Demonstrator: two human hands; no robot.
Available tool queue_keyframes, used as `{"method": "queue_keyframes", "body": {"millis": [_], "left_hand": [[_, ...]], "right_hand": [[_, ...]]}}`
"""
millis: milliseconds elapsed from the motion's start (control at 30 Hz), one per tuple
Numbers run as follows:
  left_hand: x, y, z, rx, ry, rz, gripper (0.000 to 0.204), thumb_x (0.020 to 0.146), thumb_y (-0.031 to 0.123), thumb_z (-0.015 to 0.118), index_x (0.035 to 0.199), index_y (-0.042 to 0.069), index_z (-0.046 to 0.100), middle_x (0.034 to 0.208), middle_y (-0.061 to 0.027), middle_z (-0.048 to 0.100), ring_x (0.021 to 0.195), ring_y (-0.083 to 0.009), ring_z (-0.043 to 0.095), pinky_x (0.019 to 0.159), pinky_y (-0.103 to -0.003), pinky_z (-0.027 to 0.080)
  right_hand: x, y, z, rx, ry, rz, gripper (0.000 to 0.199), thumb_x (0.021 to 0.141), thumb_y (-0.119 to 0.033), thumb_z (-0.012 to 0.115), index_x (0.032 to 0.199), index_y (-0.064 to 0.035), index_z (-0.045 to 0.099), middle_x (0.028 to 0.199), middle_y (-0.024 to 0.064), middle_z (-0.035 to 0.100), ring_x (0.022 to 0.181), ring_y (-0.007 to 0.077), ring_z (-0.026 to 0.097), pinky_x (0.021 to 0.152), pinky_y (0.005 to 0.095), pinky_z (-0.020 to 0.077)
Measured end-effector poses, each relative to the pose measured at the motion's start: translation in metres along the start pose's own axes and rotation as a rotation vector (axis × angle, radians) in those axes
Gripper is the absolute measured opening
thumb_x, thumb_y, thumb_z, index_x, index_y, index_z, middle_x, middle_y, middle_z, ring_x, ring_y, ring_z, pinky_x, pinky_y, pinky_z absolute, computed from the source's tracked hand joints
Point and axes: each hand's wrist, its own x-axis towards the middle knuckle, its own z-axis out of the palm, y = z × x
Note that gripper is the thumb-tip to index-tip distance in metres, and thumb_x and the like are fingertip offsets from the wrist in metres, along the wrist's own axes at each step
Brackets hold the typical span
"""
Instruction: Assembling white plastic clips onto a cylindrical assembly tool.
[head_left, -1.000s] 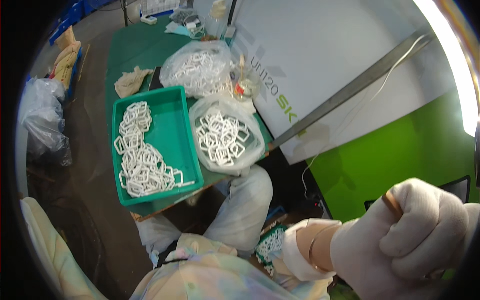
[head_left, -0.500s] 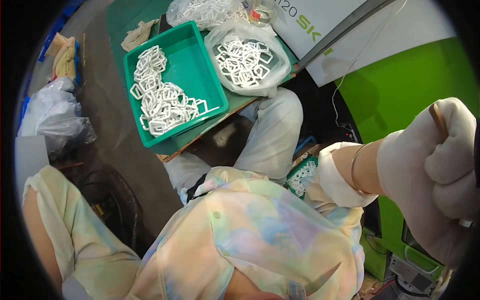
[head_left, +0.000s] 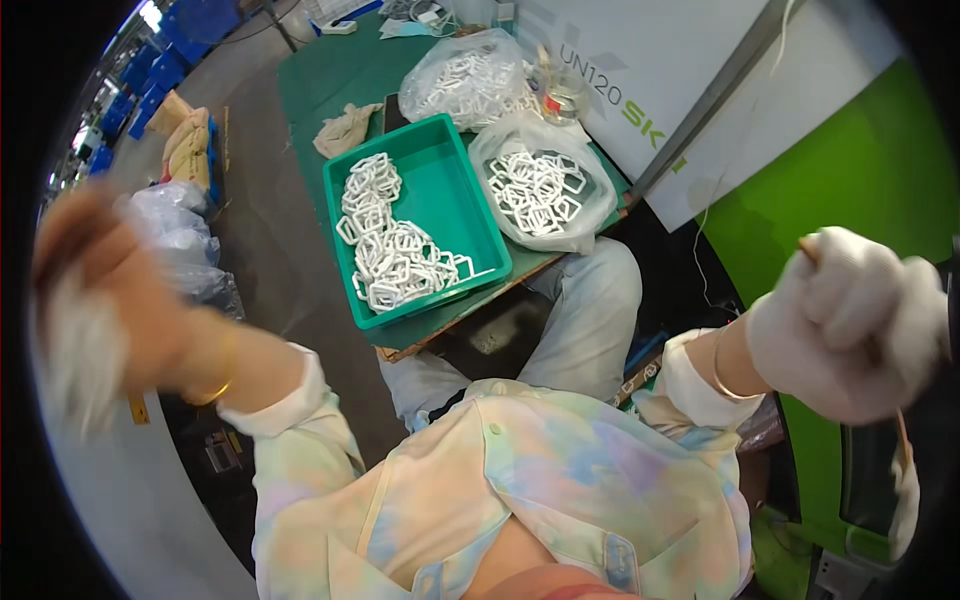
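My left hand [head_left: 120, 295] is bare and raised at the far left, smeared by motion. A whitish bundle [head_left: 85, 355] shows against it, too blurred to name, and its fingers cannot be made out. On the right, my right hand [head_left: 845, 325], in a white glove, is closed round a thin brown stick [head_left: 904, 435]. The stick's upper tip pokes out above the fist, and its lower end carries a ragged whitish piece [head_left: 905, 500]. In front of me, a green tray [head_left: 450, 180] holds a heap of white plastic loop-shaped pieces [head_left: 400, 260].
A clear bag [head_left: 595, 200] of similar white pieces stands right of the tray, with another filled bag [head_left: 465, 75] behind it. A glass jar [head_left: 560, 100] and a crumpled cloth [head_left: 347, 130] lie on the green table [head_left: 310, 85]. A white and green machine [head_left: 800, 190] rises at right.
My left hand has come into view at the left, with the whitish bundle. My right hand sits slightly lower, and the stick's lower end now shows. The view has shifted, placing the tray further right and lower.
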Motion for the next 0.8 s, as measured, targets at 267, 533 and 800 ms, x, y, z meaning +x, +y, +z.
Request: {"method": "queue_keyframes", "body": {"millis": [267,533,800], "left_hand": [[-0.100,-0.243,-0.086,0.703,0.248,-0.499,0.033,0.096,0.010,0.051,0.125,0.000,0.063,0.096,-0.0053,0.068,0.082,-0.0097,0.063,0.072,-0.021,0.050],[-0.136,-0.290,-0.099,0.845,0.307,-0.556,0.044,0.079,-0.013,0.056,0.120,0.004,0.065,0.107,-0.0037,0.061,0.092,-0.0116,0.061,0.082,-0.025,0.050],[-0.138,-0.276,-0.107,1.560,-0.264,-0.555,0.049,0.076,-0.009,0.057,0.124,0.004,0.060,0.103,-0.0112,0.066,0.095,-0.0244,0.066,0.085,-0.032,0.051]], "right_hand": [[-0.128,0.152,0.052,-0.098,0.369,0.794,0.064,0.103,-0.050,0.048,0.142,0.0019,0.046,0.065,-0.0066,0.045,0.054,0.0026,0.035,0.048,0.0187,0.0262],[-0.163,0.183,0.062,-0.028,0.502,0.948,0.047,0.090,-0.003,0.065,0.134,0.0024,0.051,0.100,-0.0029,0.059,0.081,0.0017,0.053,0.068,0.0174,0.0421],[-0.176,0.189,0.033,-0.190,0.358,1.157,0.033,0.093,-0.003,0.061,0.125,0.0006,0.055,0.101,-0.0003,0.062,0.085,0.0052,0.056,0.074,0.0207,0.0452]]}}
